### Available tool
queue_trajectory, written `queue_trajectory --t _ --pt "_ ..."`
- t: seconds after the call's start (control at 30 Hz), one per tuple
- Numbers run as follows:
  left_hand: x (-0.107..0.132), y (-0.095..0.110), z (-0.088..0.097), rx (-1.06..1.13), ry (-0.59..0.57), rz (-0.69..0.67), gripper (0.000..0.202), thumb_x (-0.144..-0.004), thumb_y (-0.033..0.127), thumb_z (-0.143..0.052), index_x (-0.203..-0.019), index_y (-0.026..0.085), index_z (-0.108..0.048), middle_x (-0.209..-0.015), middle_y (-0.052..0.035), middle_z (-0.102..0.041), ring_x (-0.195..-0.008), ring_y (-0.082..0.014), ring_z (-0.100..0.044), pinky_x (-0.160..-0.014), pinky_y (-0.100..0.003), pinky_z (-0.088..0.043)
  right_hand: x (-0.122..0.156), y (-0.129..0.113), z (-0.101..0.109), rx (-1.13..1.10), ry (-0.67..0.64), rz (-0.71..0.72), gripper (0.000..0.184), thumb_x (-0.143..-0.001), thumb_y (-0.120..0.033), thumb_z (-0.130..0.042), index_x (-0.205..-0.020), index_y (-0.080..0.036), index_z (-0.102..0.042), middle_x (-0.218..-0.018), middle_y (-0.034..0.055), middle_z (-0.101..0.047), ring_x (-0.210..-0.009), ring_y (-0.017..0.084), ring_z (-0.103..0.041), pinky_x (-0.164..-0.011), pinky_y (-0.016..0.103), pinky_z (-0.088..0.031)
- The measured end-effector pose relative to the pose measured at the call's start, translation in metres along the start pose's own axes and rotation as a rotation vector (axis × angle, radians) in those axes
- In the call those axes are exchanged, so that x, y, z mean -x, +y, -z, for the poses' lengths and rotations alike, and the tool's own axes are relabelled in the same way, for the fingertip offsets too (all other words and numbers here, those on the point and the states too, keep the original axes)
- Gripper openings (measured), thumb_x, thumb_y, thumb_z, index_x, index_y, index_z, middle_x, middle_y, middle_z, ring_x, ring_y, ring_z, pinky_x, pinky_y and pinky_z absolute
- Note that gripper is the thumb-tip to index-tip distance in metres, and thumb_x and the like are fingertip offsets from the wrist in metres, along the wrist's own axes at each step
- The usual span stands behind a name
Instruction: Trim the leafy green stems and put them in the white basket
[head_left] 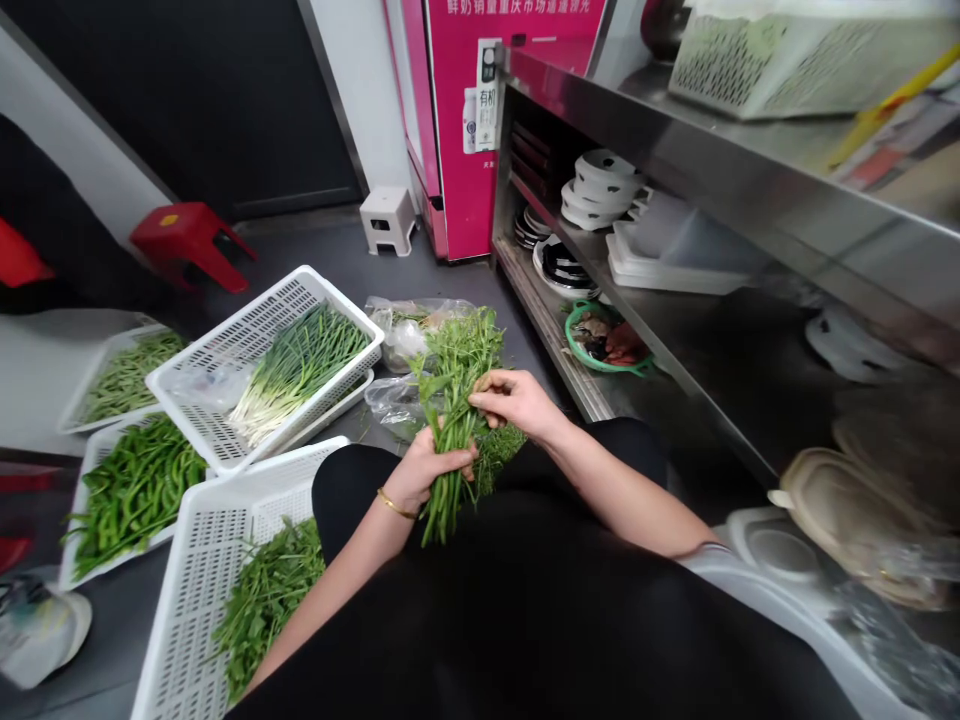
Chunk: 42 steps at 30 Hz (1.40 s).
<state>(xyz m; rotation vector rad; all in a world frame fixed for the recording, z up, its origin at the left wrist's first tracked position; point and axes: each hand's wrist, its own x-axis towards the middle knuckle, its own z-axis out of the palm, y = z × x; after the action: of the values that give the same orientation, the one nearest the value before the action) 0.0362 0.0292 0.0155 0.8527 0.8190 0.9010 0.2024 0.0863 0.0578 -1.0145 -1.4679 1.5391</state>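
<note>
My left hand (pixel 427 472) is wrapped round the stems of a bunch of leafy green herbs (pixel 454 380), held upright above my lap. My right hand (pixel 510 398) pinches the same bunch higher up, fingers closed on a few stalks. A gold bangle sits on my left wrist. Just below and left of my knee, a white slotted basket (pixel 206 560) holds a pile of the same loose greens (pixel 266 595).
Other white baskets on the floor hold scallions (pixel 296 365), green chillies (pixel 135 490) and green beans (pixel 127 375). Plastic bags (pixel 409 335) lie ahead. A steel shelf unit (pixel 720 180) with plates runs along the right. A red stool (pixel 191 240) and a white stool (pixel 388 218) stand beyond.
</note>
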Motion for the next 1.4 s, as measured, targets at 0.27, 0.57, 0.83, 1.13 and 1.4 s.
queue_trajectory --t 0.27,0.57,0.83,1.13,1.4 --pt "-0.007 -0.006 -0.004 0.056 0.061 -0.012 0.021 -0.066 0.019 -0.073 -0.075 0.012 -0.057 -0.053 0.0042 -0.05 -0.043 -0.0068 -0.045 -0.043 -0.022 -0.04 0.018 0.001 0.024 0.143 0.164 0.086 0.027 -0.074 -0.041 -0.062 -0.077 -0.014 -0.062 -0.056 -0.003 -0.052 -0.044 0.007 -0.047 -0.044 0.02 -0.037" --pt "-0.01 -0.006 -0.009 -0.098 0.07 -0.004 0.023 -0.063 0.021 -0.075 -0.074 0.013 -0.057 -0.053 0.0043 -0.052 -0.043 -0.009 -0.048 -0.044 -0.024 -0.045 -0.016 -0.02 0.004 0.333 -0.113 0.089 0.023 -0.073 -0.036 -0.062 -0.078 -0.013 -0.064 -0.052 -0.006 -0.048 -0.045 0.005 -0.04 -0.046 0.019 -0.031" --pt "-0.012 -0.011 -0.005 -0.127 0.079 0.03 0.027 -0.061 0.02 -0.075 -0.08 0.013 -0.058 -0.06 0.0017 -0.058 -0.046 -0.0095 -0.051 -0.046 -0.024 -0.047 -0.006 0.0 0.008 0.305 -0.247 -0.016 0.019 -0.072 -0.032 -0.061 -0.073 -0.013 -0.06 -0.049 -0.0076 -0.044 -0.041 0.003 -0.038 -0.042 0.017 -0.027" --pt "-0.013 -0.011 -0.01 -0.271 0.094 0.038 0.024 -0.065 0.024 -0.071 -0.079 0.015 -0.053 -0.046 0.0054 -0.052 -0.039 -0.0103 -0.047 -0.042 -0.023 -0.04 -0.011 0.0 0.001 0.11 -0.239 -0.026 0.015 -0.068 -0.027 -0.063 -0.069 -0.015 -0.054 -0.043 -0.0102 -0.04 -0.036 0.004 -0.036 -0.039 0.017 -0.027" --pt "-0.012 -0.011 -0.015 -0.318 0.073 0.052 0.026 -0.066 0.027 -0.071 -0.078 0.017 -0.05 -0.044 0.007 -0.049 -0.036 -0.0093 -0.044 -0.04 -0.023 -0.039 -0.007 -0.005 0.014 0.39 -0.232 0.052 0.012 -0.068 -0.024 -0.062 -0.065 -0.014 -0.055 -0.051 -0.007 -0.046 -0.046 0.005 -0.041 -0.049 0.018 -0.031"
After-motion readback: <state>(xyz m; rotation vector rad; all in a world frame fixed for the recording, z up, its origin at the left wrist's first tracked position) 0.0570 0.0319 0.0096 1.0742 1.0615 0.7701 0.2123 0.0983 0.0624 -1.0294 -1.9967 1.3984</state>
